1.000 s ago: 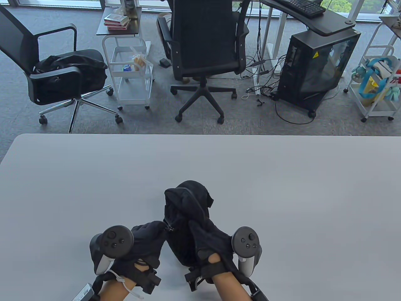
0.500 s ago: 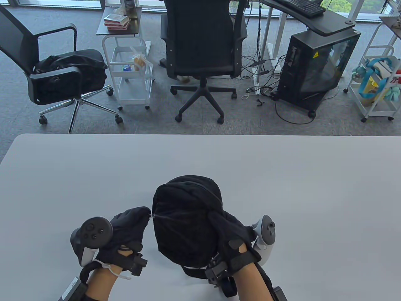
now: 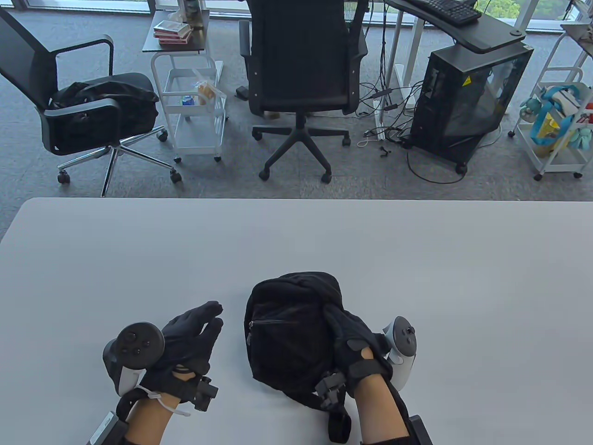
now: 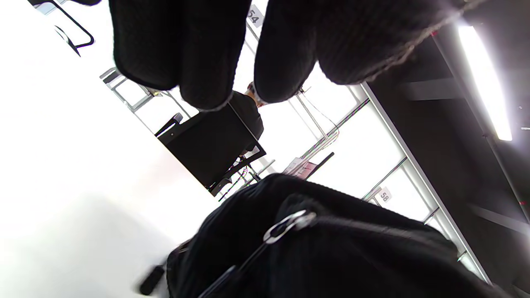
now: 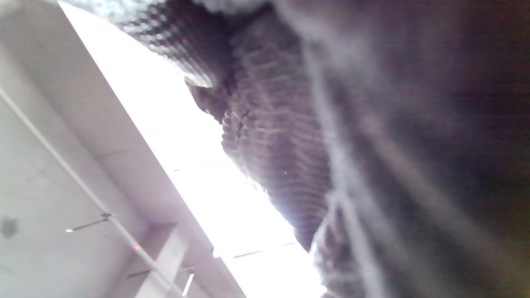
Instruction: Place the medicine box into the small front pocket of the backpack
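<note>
Fingers (image 3: 211, 320) of my left hand (image 3: 185, 340) are spread loose and hold nothing, hovering just beside the backpack (image 3: 289, 336) without touching it. On the other side my right hand (image 3: 354, 345) grips the soft fabric of the backpack's upper right flank; how far those fingers curl in I cannot tell, since the right wrist view is only blurred dark cloth.

The backpack sits slumped on the grey tabletop (image 3: 417, 287), its front face turned up toward me. It looks limp and light, so I judge it will sag and fold wherever I lift it; it wants one hand bracing the body while the other works the zip. The small metal zipper pull (image 4: 290, 221) shows clearly in the left wrist view, lying on the cloth below my fingertips, and that is where I would pinch.

The front pocket zipper (image 3: 273, 321) runs as a thin closed line across the face. The medicine box is nowhere in sight, and I judge it is likely already inside the shut pocket, though nothing here proves it.
</note>
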